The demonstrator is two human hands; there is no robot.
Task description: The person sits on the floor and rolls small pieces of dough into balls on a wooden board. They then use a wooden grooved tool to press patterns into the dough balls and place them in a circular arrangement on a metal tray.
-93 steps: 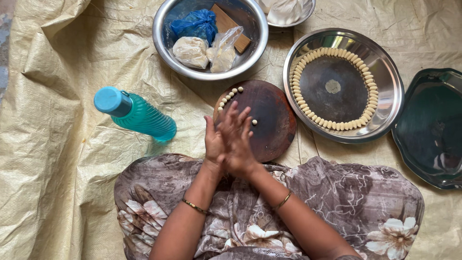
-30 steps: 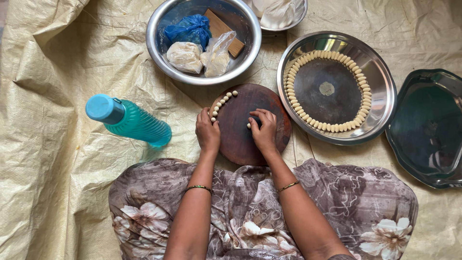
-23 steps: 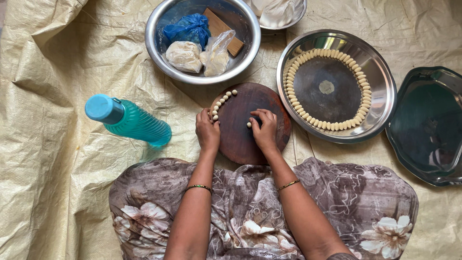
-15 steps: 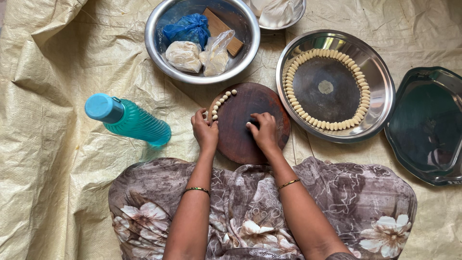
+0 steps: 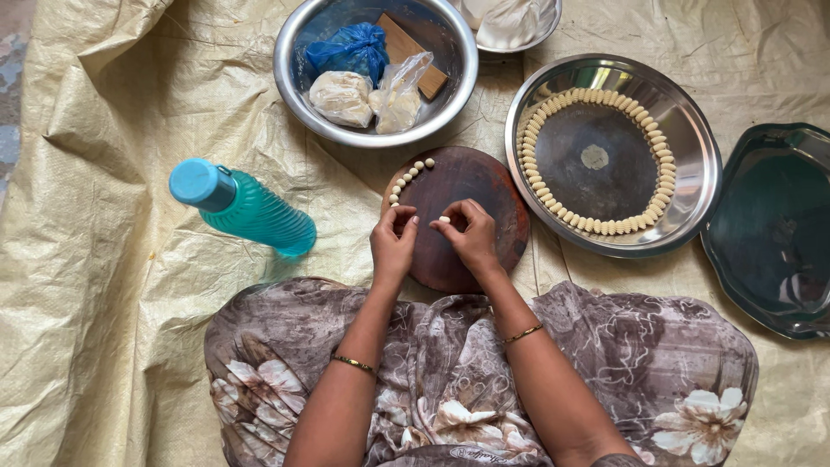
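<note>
1. Right hand point(image 5: 471, 235) pinched a small dough piece point(image 5: 443, 220) over the round wooden board point(image 5: 471, 186); left hand point(image 5: 393, 238) had fingertips drawn together beside it, seemingly pinching dough too.
2. Risk — soft dough might have smeared if squeezed hard.
3. A careless sweep could have scattered the row of dough balls point(image 5: 408, 177) along the board's edge.

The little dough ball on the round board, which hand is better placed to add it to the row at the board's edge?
Probably the left hand: it sits directly below the row of dough balls, while the right hand pinches the dough ball farther right.
</note>
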